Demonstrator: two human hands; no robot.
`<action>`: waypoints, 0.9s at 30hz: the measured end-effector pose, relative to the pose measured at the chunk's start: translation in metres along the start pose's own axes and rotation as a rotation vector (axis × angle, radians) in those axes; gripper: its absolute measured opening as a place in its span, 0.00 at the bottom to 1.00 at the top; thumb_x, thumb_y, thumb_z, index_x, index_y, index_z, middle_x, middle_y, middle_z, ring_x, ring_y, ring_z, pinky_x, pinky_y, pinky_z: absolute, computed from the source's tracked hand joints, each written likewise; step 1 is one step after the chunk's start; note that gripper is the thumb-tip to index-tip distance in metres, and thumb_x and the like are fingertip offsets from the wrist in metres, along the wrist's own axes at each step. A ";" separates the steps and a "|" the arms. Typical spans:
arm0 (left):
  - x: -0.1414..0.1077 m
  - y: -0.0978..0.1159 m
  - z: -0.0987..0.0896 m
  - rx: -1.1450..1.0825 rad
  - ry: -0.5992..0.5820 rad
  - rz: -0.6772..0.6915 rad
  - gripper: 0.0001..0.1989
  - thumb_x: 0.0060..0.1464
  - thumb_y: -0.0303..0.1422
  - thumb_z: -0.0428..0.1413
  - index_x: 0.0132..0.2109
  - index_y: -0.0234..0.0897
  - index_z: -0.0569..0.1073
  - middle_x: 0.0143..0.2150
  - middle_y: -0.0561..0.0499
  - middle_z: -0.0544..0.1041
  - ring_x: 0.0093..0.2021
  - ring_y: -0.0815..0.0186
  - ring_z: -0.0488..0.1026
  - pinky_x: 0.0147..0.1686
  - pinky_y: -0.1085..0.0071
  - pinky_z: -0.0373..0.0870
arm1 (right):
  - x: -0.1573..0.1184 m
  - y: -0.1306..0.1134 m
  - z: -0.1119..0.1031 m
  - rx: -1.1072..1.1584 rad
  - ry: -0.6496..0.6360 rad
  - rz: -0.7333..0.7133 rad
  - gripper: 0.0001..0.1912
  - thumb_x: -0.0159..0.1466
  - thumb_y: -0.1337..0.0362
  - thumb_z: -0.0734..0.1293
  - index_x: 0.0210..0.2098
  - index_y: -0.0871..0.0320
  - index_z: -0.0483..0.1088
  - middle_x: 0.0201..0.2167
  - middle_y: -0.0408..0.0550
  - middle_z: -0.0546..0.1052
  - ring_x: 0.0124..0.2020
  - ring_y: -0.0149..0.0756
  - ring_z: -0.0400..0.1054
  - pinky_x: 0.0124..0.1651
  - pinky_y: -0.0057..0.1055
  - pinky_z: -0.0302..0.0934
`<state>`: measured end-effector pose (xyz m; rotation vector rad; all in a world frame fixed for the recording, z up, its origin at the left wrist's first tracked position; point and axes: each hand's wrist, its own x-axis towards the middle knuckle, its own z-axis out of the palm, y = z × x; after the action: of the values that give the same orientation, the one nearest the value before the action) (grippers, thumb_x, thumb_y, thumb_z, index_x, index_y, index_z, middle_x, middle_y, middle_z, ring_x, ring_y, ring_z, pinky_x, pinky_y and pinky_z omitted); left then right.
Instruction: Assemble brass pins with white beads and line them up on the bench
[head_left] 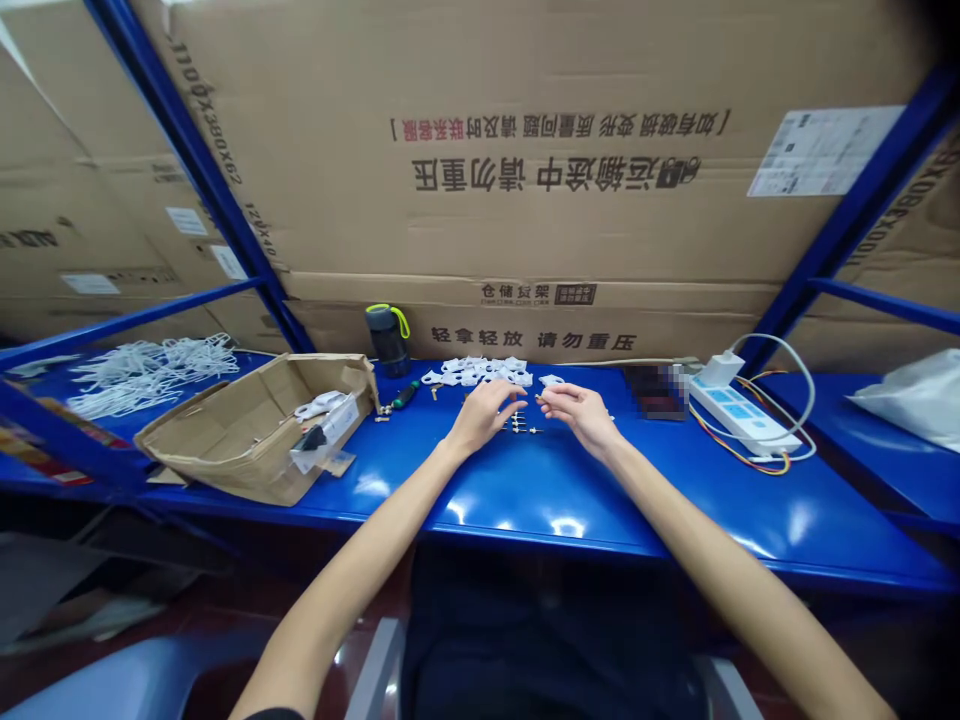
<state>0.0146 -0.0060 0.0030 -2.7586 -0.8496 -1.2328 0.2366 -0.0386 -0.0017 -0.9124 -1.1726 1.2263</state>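
Note:
My left hand hovers over the blue table, fingers curved with a gap between thumb and fingertips and nothing visible in them. Facing it, my right hand pinches a small brass-coloured part, too small to name exactly. Between and just below the hands lie several small metal pins, partly hidden by my left hand. White plastic pieces are piled behind the left hand, and one more white piece sits behind the right fingers.
To the left stand an open cardboard box, a green-handled screwdriver and a dark bottle. A power strip with cables and a dark flat object are at right. Cardboard walls the back.

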 end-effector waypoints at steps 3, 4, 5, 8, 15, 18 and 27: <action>0.001 0.004 0.001 -0.063 0.005 -0.037 0.15 0.70 0.44 0.54 0.50 0.38 0.77 0.42 0.47 0.80 0.40 0.62 0.76 0.50 0.62 0.72 | 0.000 0.000 0.000 -0.066 -0.007 -0.045 0.19 0.52 0.50 0.81 0.35 0.56 0.81 0.34 0.49 0.84 0.35 0.42 0.78 0.42 0.38 0.74; 0.001 0.005 0.002 -0.087 0.009 -0.056 0.15 0.70 0.44 0.54 0.49 0.38 0.77 0.41 0.48 0.80 0.39 0.63 0.75 0.48 0.63 0.72 | 0.000 -0.001 0.001 -0.100 -0.009 -0.072 0.18 0.52 0.50 0.80 0.35 0.55 0.81 0.32 0.49 0.84 0.34 0.42 0.78 0.41 0.38 0.74; 0.001 0.006 0.003 -0.110 0.012 -0.073 0.15 0.70 0.44 0.55 0.48 0.38 0.78 0.40 0.48 0.79 0.38 0.64 0.74 0.46 0.64 0.72 | -0.001 -0.002 0.002 -0.141 -0.012 -0.106 0.17 0.53 0.50 0.80 0.35 0.55 0.81 0.31 0.48 0.83 0.33 0.43 0.78 0.41 0.39 0.74; 0.000 0.006 0.005 -0.167 0.011 -0.099 0.16 0.69 0.45 0.55 0.44 0.37 0.78 0.39 0.49 0.78 0.36 0.65 0.72 0.43 0.66 0.71 | -0.004 -0.005 0.006 -0.307 -0.018 -0.244 0.16 0.58 0.49 0.77 0.36 0.55 0.81 0.31 0.49 0.83 0.32 0.45 0.78 0.42 0.41 0.74; -0.001 0.005 0.006 -0.268 0.024 -0.120 0.16 0.68 0.45 0.56 0.45 0.36 0.79 0.40 0.48 0.76 0.34 0.67 0.69 0.41 0.67 0.70 | -0.012 -0.007 0.007 -0.605 -0.034 -0.483 0.11 0.66 0.51 0.71 0.39 0.49 0.82 0.39 0.47 0.84 0.41 0.47 0.79 0.52 0.42 0.71; -0.001 0.005 0.007 -0.297 0.015 -0.126 0.15 0.68 0.44 0.57 0.46 0.37 0.79 0.42 0.48 0.77 0.33 0.67 0.68 0.41 0.67 0.71 | -0.010 -0.005 0.005 -0.648 -0.057 -0.540 0.10 0.68 0.52 0.70 0.40 0.49 0.82 0.41 0.47 0.84 0.43 0.47 0.79 0.52 0.41 0.70; 0.000 0.001 0.006 -0.288 0.025 -0.154 0.14 0.69 0.44 0.56 0.45 0.37 0.78 0.41 0.49 0.77 0.35 0.67 0.70 0.40 0.67 0.71 | -0.008 -0.009 0.002 -0.572 -0.020 -0.482 0.12 0.66 0.50 0.71 0.38 0.51 0.82 0.39 0.48 0.84 0.41 0.46 0.78 0.52 0.42 0.71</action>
<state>0.0193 -0.0058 -0.0014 -2.9341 -0.9690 -1.5244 0.2366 -0.0478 0.0058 -0.9469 -1.6833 0.5138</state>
